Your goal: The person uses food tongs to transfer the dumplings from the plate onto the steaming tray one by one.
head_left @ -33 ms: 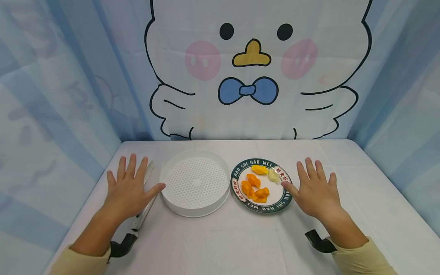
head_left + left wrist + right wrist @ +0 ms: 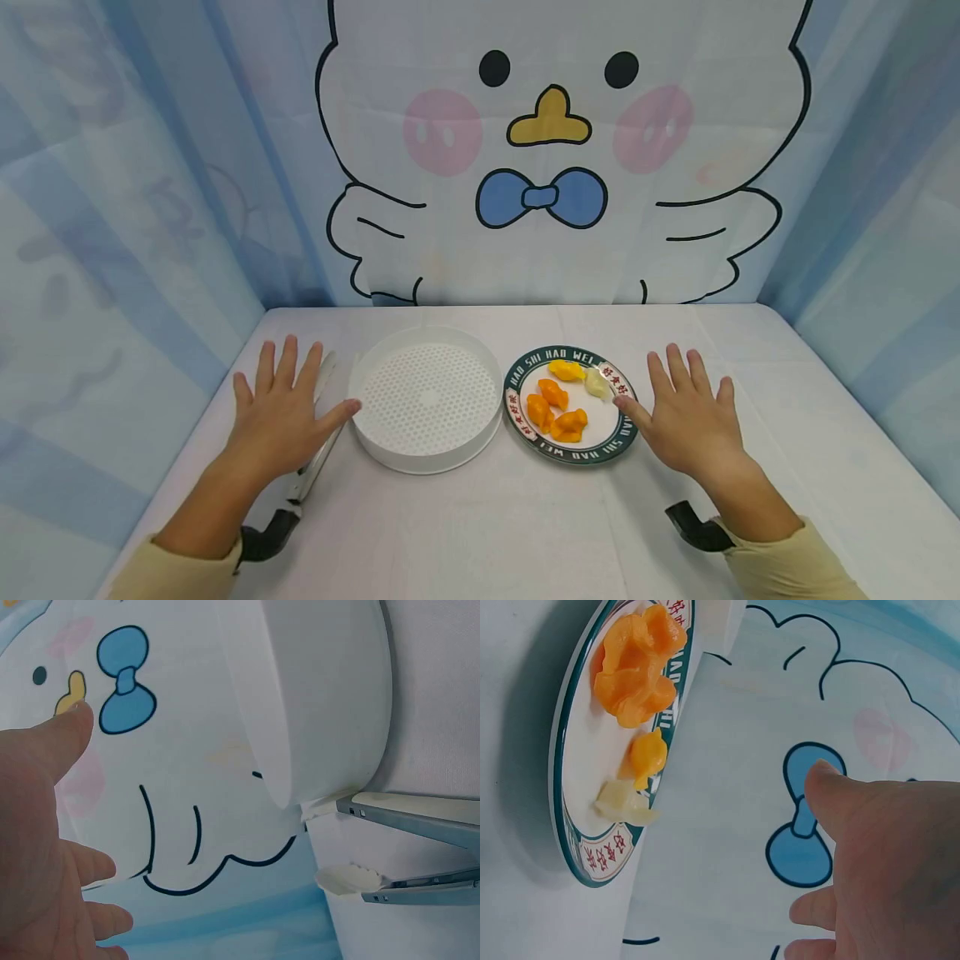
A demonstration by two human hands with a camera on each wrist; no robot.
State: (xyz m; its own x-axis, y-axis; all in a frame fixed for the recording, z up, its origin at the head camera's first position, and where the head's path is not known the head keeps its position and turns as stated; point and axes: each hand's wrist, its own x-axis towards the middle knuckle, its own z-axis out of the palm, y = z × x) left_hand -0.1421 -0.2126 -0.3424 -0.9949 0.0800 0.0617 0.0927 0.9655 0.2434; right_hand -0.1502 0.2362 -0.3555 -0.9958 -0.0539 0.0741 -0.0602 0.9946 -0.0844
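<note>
My left hand hovers with fingers spread, holding nothing, above a pair of tongs that it partly hides. In the left wrist view the tongs show metal arms and pale tips, spread apart. Right of that hand stands a round white steamer tray with a perforated base. A green-rimmed plate beside the tray carries several small orange and yellow pieces and one pale piece; their kind is unclear. My right hand is spread and holds nothing, its thumb over the plate's right rim in the head view.
A white cloth covers the table. Behind it hangs a curtain with a cartoon figure, and blue-white curtains close off both sides. A black curved mount sits at each wrist.
</note>
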